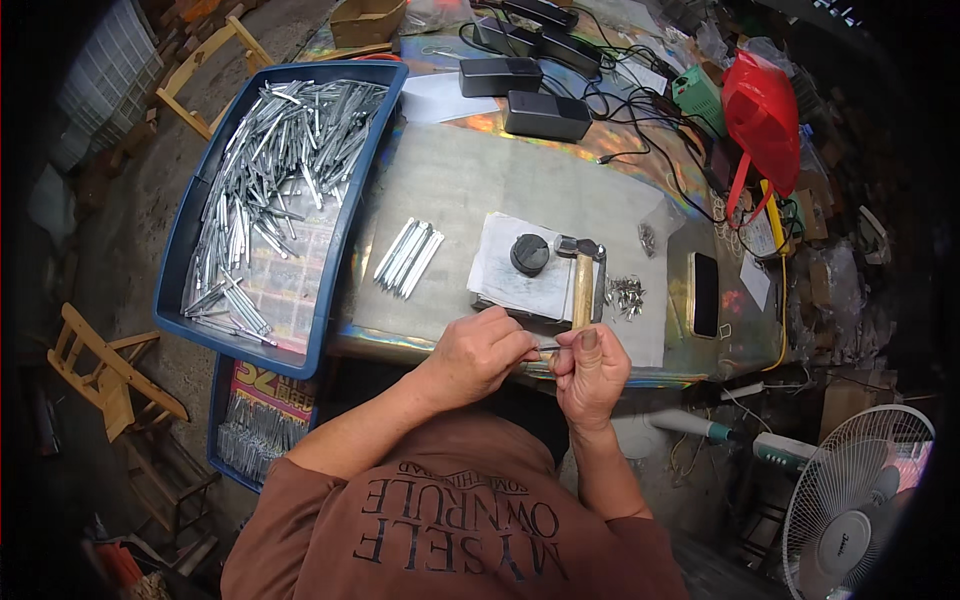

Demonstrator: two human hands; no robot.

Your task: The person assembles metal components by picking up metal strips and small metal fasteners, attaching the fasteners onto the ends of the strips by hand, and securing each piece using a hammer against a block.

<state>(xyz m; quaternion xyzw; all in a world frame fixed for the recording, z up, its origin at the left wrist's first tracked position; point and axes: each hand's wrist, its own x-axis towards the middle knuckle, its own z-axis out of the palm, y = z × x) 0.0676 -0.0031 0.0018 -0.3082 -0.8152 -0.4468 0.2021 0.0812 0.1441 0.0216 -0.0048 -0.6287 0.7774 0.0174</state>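
Observation:
Near the table's front edge, my left hand (478, 352) and my right hand (592, 375) are close together, fingers closed. A thin dark metal rod (548, 348) spans the gap between them, pinched at both sides; its ends are mostly hidden by the fingers. Just beyond my right thumb lies a hammer (582, 290) with a wooden handle, its head pointing away from me. Left of the hammer head, a round black block (529, 254) sits on a smudged white paper (500, 285). Small shiny metal pieces (627, 295) are heaped to the right of the hammer.
A row of silver rods (408, 260) lies left of the paper. The big blue tray (340, 240) at left holds many more, with another blue tray below. A phone (704, 295), black boxes (548, 115), tangled cables and a red bag (760, 120) lie right and behind. A fan (850, 520) stands lower right.

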